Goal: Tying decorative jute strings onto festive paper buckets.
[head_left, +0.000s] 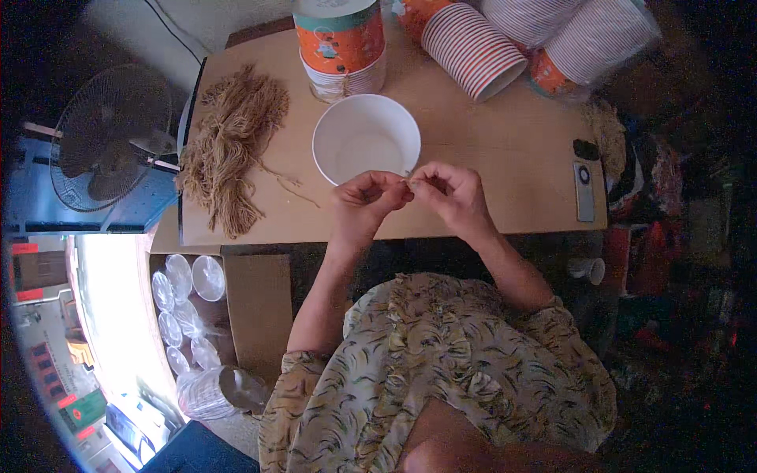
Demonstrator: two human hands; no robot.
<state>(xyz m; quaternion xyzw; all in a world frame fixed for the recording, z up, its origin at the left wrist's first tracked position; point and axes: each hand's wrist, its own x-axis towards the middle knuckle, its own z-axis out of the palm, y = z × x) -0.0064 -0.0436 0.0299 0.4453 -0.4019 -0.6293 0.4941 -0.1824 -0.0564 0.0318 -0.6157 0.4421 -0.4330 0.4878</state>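
Note:
My left hand (367, 206) and my right hand (456, 199) meet fingertip to fingertip over the table's near edge. Both are closed in a pinch on a short bit of twine (408, 176), most of it hidden by the fingers. Just beyond them a white paper bucket (367, 138) stands with its mouth up and nothing seen inside. To the left lies a loose bundle of brown twine (236, 142), with a few strands trailing toward the bucket. Behind the bucket rises an upright stack of orange and green printed buckets (341, 47), with twine near its lower part.
More stacked buckets (473, 51) lie on their sides at the table's back right, some in clear plastic (603, 39). A phone-like grey object (583, 193) rests near the right edge. A fan (114, 138) stands left of the table (505, 169). Below, an open carton (260, 315) borders clear plastic-wrapped cups (185, 315).

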